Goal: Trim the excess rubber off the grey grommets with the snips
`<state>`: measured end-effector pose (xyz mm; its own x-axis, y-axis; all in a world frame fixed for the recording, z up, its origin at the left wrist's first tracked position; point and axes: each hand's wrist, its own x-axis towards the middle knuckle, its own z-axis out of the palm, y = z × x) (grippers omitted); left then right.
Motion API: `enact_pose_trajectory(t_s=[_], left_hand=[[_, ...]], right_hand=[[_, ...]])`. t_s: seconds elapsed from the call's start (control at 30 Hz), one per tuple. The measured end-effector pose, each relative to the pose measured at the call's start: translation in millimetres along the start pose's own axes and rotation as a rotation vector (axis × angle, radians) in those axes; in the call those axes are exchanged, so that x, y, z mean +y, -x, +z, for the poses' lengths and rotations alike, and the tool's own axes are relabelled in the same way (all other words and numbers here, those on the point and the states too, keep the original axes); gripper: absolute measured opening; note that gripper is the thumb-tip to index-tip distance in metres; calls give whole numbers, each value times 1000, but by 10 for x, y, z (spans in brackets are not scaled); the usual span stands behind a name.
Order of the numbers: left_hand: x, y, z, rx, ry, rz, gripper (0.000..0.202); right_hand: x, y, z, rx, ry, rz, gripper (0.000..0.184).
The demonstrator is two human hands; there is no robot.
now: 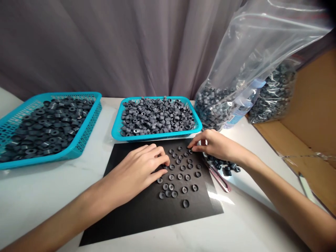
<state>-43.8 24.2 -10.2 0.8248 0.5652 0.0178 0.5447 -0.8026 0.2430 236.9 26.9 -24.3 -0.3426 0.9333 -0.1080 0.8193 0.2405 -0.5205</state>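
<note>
1. From where I stand, a person's two hands are at work over a black sheet (147, 220) on a pale desk (65, 182), apart from each other.
2. The left hand (148, 164) reaches in palm down, its fingers curved; thumb and forefinger are close together beside a small dark ring. I can't tell whether they have it pinched.
3. The right hand (214, 143) is bent at the sheet's far right corner, its fingertips down at another ring. Whether they grip it or only touch it, I can't make out.
4. The small dark rings (186, 203) lie scattered on the sheet between and in front of the hands, mostly flat and singly, some touching in a cluster nearer the person.
5. Just beyond the sheet is a turquoise basket (157, 135) heaped with dark parts; a larger basket (90, 129), also loaded, stands to the left.
6. Under the right wrist, a loose pile (229, 167) of dark parts lies by the sheet, with a pink-handled tool (222, 180) slanting beside it.
7. Farther right I see a tall clear bag (244, 38) partly filled with parts, a plastic bottle (240, 106), a second filled bag (275, 91) and some cardboard (312, 101).
8. A grey curtain (105, 45) hangs behind everything.
</note>
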Motion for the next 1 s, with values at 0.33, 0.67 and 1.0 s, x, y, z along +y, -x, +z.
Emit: enact_pose_trajectory(t_s=[0.33,0.67,1.0], left_hand=[[-20,52,3,44,-111,79,21],[3,18,-72,-41,-99,-2,14],[-106,38,-108,-28,-7,33,12]], right_hand=[[-34,118,-212,-39,45,10,27],[-104,177,-223,-47,196,69,22],[-87,182,-206,-34,237,81,21]])
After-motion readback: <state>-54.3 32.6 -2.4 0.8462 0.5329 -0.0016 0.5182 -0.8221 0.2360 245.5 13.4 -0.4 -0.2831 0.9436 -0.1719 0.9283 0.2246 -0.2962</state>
